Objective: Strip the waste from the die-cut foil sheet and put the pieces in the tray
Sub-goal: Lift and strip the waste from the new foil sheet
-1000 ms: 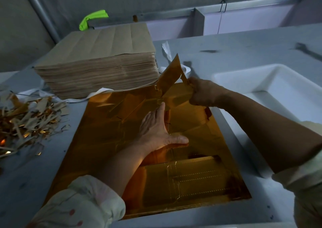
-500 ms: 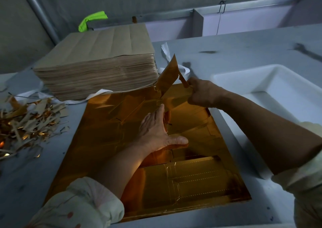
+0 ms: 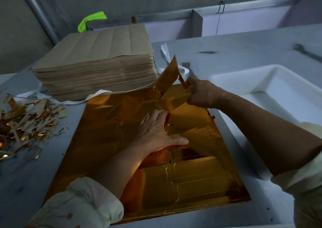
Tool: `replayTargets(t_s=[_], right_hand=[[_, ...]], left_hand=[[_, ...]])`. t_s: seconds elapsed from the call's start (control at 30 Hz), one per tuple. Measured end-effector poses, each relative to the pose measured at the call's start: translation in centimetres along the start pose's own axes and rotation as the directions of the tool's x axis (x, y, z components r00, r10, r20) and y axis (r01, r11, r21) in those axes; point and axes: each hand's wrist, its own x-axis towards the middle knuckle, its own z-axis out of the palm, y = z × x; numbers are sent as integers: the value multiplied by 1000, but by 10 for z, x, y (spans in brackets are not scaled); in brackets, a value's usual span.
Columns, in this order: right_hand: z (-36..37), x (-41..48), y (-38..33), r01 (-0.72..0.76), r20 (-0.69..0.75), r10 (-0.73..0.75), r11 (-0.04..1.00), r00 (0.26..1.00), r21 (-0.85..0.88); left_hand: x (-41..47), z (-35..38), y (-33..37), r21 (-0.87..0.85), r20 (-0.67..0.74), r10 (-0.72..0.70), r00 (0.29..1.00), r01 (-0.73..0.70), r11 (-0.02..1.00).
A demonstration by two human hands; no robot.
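A gold die-cut foil sheet (image 3: 108, 140) lies flat on the grey table in front of me. My left hand (image 3: 156, 132) presses flat on the middle of the sheet, fingers straight and thumb spread. My right hand (image 3: 202, 92) grips a lifted foil piece (image 3: 168, 76) at the sheet's far edge; the piece stands up, partly torn from the sheet. A white tray (image 3: 226, 76) sits to the right of the sheet, beside my right forearm.
A thick stack of brown card sheets (image 3: 97, 67) stands behind the foil sheet at the left. Gold and brown scrap strips (image 3: 22, 128) are heaped at the table's left edge. A white strap (image 3: 167, 53) lies near the stack.
My right hand has drawn the lifted piece slightly toward the right, and it has torn further from the sheet. My left hand stays pressed in place.
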Motion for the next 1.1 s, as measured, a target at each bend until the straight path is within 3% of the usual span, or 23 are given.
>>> replayTargets(t_s=[0.5,1.1], right_hand=[[-6,-1,0,-8,2,8,998,1000,-63],[-19,-12,-8,-47,47,42,991,998,123]], left_hand=[[3,3,-3,28,10,5,1000,-5,1000],[2,4,-4,62,9,6,1000,-6,998]])
